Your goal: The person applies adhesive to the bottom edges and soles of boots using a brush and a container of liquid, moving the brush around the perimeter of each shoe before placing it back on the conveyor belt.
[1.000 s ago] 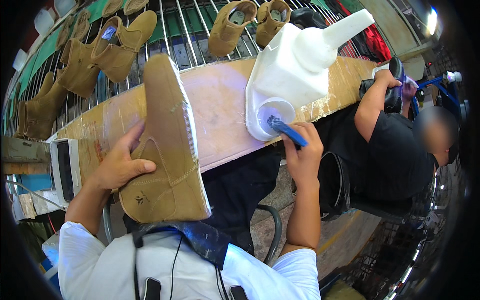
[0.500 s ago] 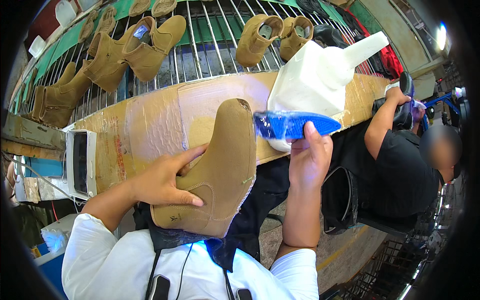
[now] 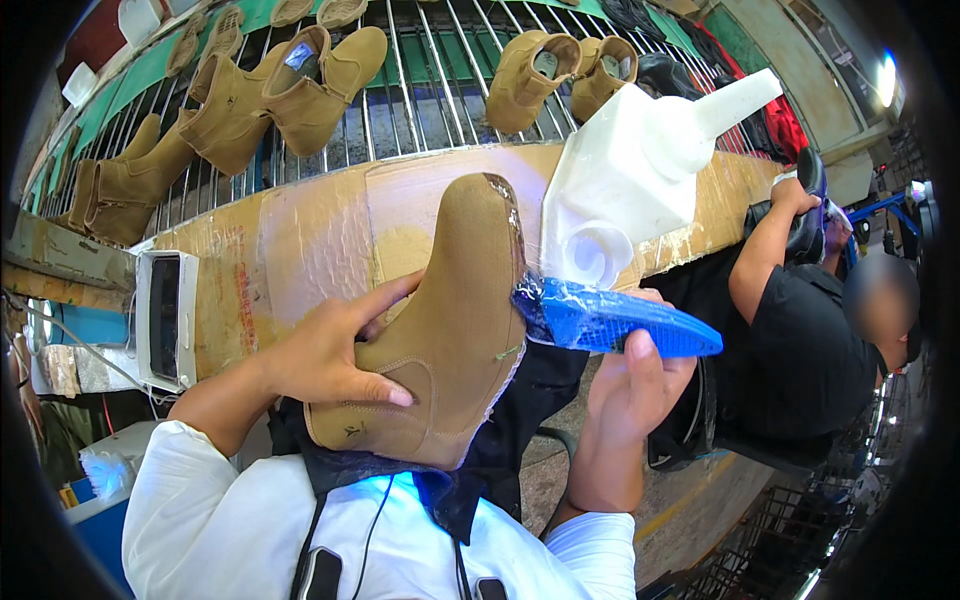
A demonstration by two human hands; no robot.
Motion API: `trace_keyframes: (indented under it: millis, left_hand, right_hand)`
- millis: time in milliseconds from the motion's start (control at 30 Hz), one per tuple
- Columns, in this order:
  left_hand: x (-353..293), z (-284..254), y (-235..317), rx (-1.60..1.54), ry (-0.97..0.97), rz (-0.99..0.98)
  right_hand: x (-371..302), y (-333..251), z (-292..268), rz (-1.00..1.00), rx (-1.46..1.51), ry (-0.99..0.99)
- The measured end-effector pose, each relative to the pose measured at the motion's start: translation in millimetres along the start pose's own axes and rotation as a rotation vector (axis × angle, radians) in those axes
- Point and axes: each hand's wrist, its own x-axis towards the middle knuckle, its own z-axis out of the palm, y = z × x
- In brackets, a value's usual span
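A tan suede-like ankle boot stands tilted across my lap, toe pointing away and its sole edge facing right. My left hand grips it at the ankle, thumb lying on its side and fingers going into the shaft opening, partly hidden. In my right hand is a blue-handled brush, thumb on the near side of the handle. The brush's dark wet head meets the boot's lower edge near the forefoot. Just beyond the brush sits a white plastic jug-like container with a round opening.
A cardboard-covered bench runs across in front. Behind it, a metal-bar rack holds several tan boots. A white-framed box stands at left. At right a co-worker in black handles a black shoe.
My right hand has moved toward me and right. The brush is now tilted, its head lower along the boot's edge, and the container's round opening shows. My left hand keeps its grip.
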Motion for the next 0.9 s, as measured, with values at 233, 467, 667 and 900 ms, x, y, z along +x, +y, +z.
trace_keyframes:
  millis: [233,467,667,900]
  left_hand:
    - [3,2,8,-0.179,0.033,0.034]
    - [5,6,18,-0.292,-0.024,0.03]
    - [5,6,12,-0.354,0.001,0.014]
    - [10,6,17,-0.441,0.063,0.045]
  right_hand:
    - [-7,-7,2,-0.099,-0.115,-0.024]
    - [2,-9,5,-0.124,-0.097,0.014]
    - [-15,-15,8,-0.111,-0.229,0.013]
    - [-35,-11,6,-0.16,-0.347,0.016]
